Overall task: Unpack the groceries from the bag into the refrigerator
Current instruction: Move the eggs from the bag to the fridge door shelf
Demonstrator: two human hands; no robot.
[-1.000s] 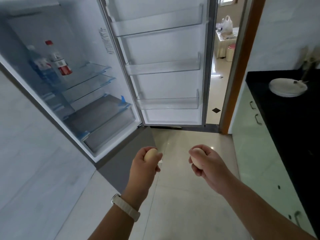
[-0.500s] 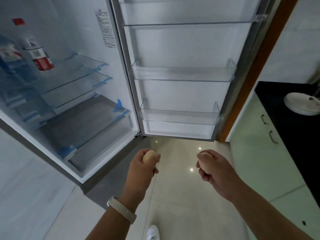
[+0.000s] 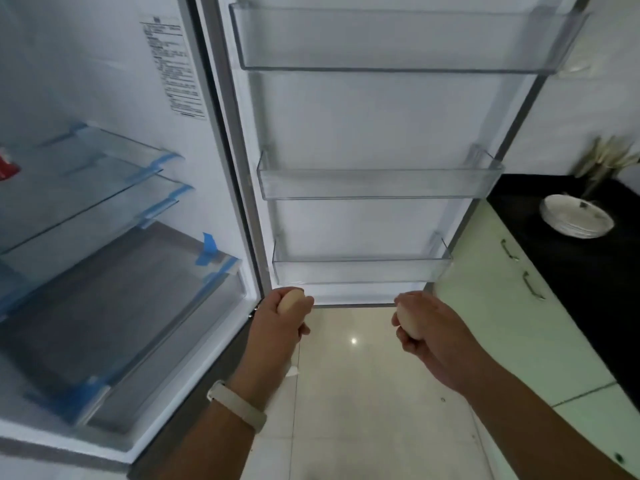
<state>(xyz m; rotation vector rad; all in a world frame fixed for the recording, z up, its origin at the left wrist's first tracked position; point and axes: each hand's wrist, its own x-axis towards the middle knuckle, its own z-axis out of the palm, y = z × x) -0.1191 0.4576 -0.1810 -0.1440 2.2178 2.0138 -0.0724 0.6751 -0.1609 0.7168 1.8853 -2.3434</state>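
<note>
The refrigerator stands open in front of me, its door (image 3: 363,126) swung wide with three clear door bins. My left hand (image 3: 277,327) grips a pale brown egg (image 3: 290,301) just below and left of the lowest door bin (image 3: 360,270). My right hand (image 3: 433,330) grips a second egg (image 3: 408,322) below that bin's right half. Both hands hover over the floor, apart from the door. The middle door bin (image 3: 377,183) and top door bin (image 3: 408,41) hold nothing. The grocery bag is out of view.
Inside the fridge at left are glass shelves (image 3: 86,188) and a taped crisper drawer cover (image 3: 114,299); a red bottle label (image 3: 7,168) shows at the left edge. At right, a black counter (image 3: 588,271) over pale green cabinets (image 3: 502,306) carries stacked white plates (image 3: 576,220).
I have come closer to the fridge door, so the door bins now fill the view. Both hands, each still holding an egg, have risen toward the lowest door bin.
</note>
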